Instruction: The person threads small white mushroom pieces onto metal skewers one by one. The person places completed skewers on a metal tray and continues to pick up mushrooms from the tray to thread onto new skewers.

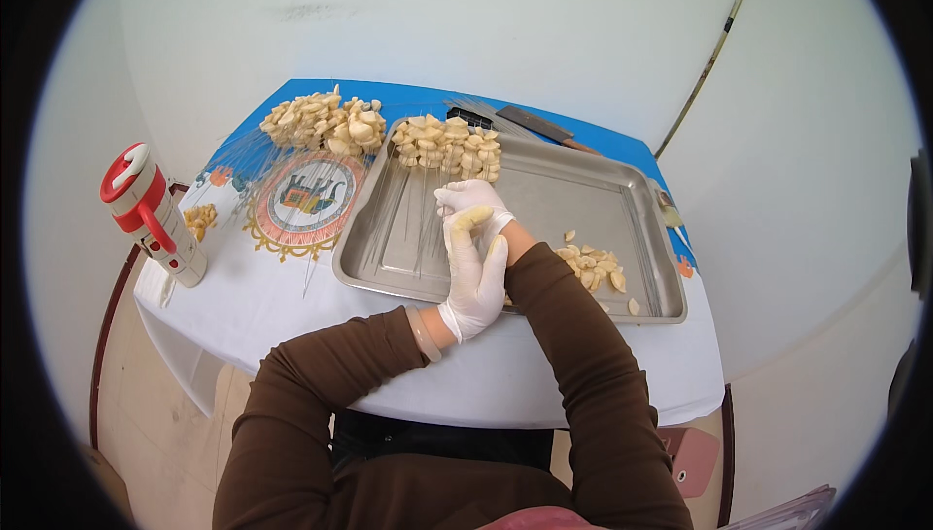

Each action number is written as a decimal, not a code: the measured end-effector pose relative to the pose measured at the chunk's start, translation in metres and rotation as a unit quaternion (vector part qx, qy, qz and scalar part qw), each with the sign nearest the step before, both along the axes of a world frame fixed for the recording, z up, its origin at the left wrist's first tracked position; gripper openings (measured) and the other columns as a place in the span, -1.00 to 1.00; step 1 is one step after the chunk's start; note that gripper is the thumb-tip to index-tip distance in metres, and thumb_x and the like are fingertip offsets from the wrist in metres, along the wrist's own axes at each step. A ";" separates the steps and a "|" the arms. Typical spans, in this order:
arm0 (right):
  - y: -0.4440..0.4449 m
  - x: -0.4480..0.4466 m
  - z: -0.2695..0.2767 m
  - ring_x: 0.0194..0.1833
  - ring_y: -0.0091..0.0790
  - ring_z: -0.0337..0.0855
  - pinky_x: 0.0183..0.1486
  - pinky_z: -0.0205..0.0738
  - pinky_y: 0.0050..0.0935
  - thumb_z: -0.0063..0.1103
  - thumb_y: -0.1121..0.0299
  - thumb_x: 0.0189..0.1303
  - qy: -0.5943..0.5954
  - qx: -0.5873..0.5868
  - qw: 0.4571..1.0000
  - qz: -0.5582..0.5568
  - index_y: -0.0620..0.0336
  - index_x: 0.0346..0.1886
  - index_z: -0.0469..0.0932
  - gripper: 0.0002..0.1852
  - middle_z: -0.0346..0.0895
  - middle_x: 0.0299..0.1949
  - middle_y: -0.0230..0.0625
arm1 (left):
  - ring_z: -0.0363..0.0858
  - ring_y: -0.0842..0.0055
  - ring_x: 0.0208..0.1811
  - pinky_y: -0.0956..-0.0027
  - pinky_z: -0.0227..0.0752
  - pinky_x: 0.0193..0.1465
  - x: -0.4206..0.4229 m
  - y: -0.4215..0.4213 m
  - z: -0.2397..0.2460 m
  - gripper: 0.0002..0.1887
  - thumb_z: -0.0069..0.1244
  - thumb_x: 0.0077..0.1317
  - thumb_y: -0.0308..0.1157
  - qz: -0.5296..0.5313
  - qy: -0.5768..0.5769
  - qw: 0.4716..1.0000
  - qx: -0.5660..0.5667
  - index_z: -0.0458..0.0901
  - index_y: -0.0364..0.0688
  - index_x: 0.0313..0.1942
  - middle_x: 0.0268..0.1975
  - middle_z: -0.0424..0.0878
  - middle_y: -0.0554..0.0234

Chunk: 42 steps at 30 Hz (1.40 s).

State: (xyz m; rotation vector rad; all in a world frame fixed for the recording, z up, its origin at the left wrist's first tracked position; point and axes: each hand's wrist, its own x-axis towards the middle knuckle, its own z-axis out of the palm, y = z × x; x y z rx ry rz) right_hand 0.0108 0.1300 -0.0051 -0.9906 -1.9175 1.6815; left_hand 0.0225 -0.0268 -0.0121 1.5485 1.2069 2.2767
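Both my hands wear thin white gloves over a steel tray (525, 224). My right hand (474, 202) crosses in front of a row of skewered pale pieces, apparently garlic cloves (446, 145), with its fingers bent near the thin metal skewers (421, 224). Against its wrist side rests my left hand (474, 278), its thumb raised and index finger curled. Whether either hand pinches a skewer is hidden. Loose cloves (592, 268) lie in the tray's right part, partly behind my right sleeve. Bare skewers (641, 253) lie along the tray's right side.
More loaded skewers (321, 122) are heaped left of the tray on the printed tablecloth (240, 297). A red and white tumbler (157, 217) stands at the left edge, beside small yellowish pieces (200, 220). Behind the tray lies a cleaver (536, 122). A pole (707, 64) leans against the wall.
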 end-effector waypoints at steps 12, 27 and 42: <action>-0.048 0.078 0.053 -0.12 -0.53 0.60 -0.04 0.49 -0.50 0.16 0.16 0.43 0.042 -0.017 0.999 0.025 0.26 -0.02 0.64 -0.66 0.67 -0.15 -0.39 | 0.34 0.43 0.21 0.30 0.19 0.37 -0.004 -0.004 0.002 -0.60 -0.17 0.46 -0.49 -0.003 0.013 1.000 -0.022 0.28 -0.30 0.27 0.19 0.33 0.12; -0.010 0.307 0.063 -0.05 0.04 0.72 0.06 0.56 -0.18 0.16 0.26 0.23 -0.385 0.334 0.813 -0.281 0.24 -0.16 0.73 -0.72 0.71 -0.14 0.03 | 0.61 0.68 -0.12 0.57 0.55 -0.08 0.001 -0.007 0.018 -0.77 0.03 0.51 -0.43 -0.279 -0.142 0.933 -0.177 0.57 -0.27 0.10 -0.13 0.63 0.34; 0.040 0.294 0.023 0.05 0.08 0.71 0.03 0.62 -0.11 0.20 0.41 0.20 -0.575 0.299 0.721 -0.243 0.19 -0.14 0.76 -0.77 0.71 -0.05 0.06 | 0.55 0.72 -0.18 0.57 0.52 -0.08 0.001 -0.006 0.018 -0.81 0.02 0.52 -0.40 -0.254 -0.161 0.935 -0.187 0.57 -0.27 0.03 -0.17 0.60 0.38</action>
